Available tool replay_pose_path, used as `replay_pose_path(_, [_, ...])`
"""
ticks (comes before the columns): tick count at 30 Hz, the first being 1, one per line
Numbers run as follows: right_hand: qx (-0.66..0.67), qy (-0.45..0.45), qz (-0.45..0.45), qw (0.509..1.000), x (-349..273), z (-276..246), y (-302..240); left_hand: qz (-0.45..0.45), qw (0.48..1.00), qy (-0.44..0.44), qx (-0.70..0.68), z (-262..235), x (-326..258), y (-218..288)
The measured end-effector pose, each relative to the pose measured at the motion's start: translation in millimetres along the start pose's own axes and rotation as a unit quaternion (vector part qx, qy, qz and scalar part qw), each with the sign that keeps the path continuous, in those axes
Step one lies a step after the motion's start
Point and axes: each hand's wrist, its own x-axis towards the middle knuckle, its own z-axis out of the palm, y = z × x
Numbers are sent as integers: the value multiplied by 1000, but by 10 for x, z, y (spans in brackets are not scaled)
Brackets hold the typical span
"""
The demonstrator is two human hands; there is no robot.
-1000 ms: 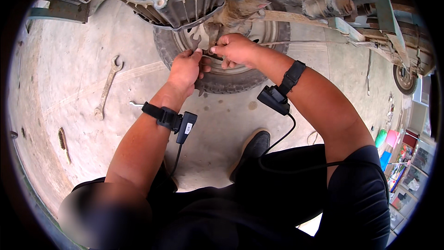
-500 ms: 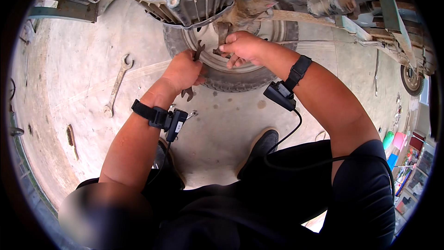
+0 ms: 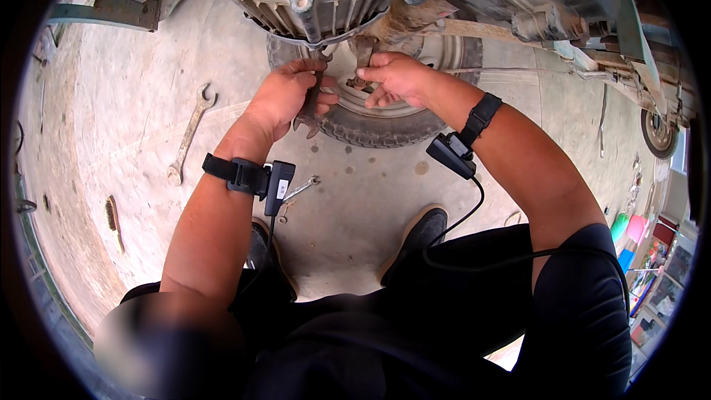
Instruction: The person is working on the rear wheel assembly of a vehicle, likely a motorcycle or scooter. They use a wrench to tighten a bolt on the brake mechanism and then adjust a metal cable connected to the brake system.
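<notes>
My left hand (image 3: pixel 289 96) is closed round a dark double-ended open-end wrench (image 3: pixel 312 98), held roughly upright. Its upper jaw is near the bottom of a ribbed metal housing; the lower jaw sticks out below my fingers. With thumb and fingers pinched, my right hand (image 3: pixel 396 80) grips a rusty bolt (image 3: pixel 360 84) at the lower end of a flat metal bracket (image 3: pixel 362 50). The fingers partly cover this bolt. Behind both hands is a wheel with a black tyre (image 3: pixel 385 130) and a pale rim.
The ribbed housing (image 3: pixel 296 7) and greasy vehicle underside hang over the hands. On the concrete floor lie a large open-end wrench (image 3: pixel 191 133), a small wrench (image 3: pixel 302 188) and a brush (image 3: pixel 114 224). Another wheel (image 3: pixel 658 132) stands far right.
My left hand has turned and risen slightly with the wrench, bringing it closer to the right hand. The right hand keeps its pinch on the bolt; the view has shifted a little.
</notes>
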Motion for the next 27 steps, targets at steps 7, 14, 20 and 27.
replay_pose_path(7, [0,8,1,1000,-12,24,-11,2,996,-64,-66,-90,-65,106])
replay_pose_path(14, [-13,8,3,1000,-10,20,-15,60,997,44,27,-56,132,-50])
replay_pose_path(20, [-3,16,2,1000,-10,35,-26,20,998,63,-11,-10,242,-28])
replay_pose_path(27, [3,4,-4,1000,-4,16,-2,8,997,75,-10,9,351,-53])
